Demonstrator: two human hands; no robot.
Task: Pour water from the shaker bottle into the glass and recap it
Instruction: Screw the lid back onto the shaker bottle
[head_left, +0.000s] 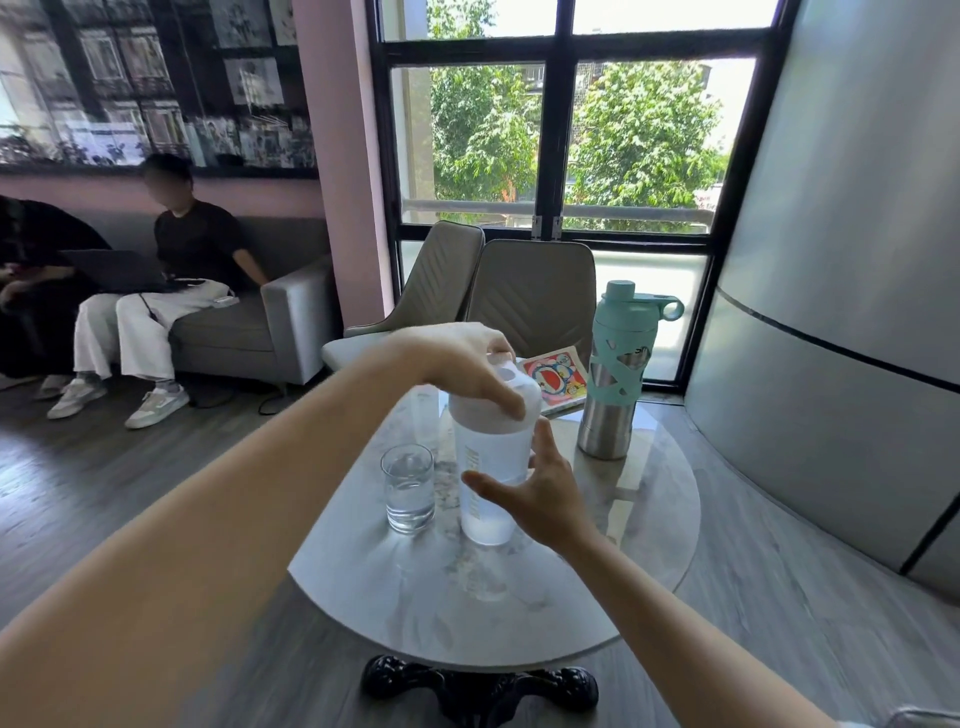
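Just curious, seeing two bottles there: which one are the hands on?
The translucent white shaker bottle beside the glass; the steel bottle with the teal lid stands apart, untouched.

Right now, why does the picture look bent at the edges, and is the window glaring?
Head view: the wide lens bows the window frame and the grey wall; the upper panes are blown out white; daylight leaves a pale sheen on the table; the shaker bottle and glass look sharp, the floor near the edges smeared.
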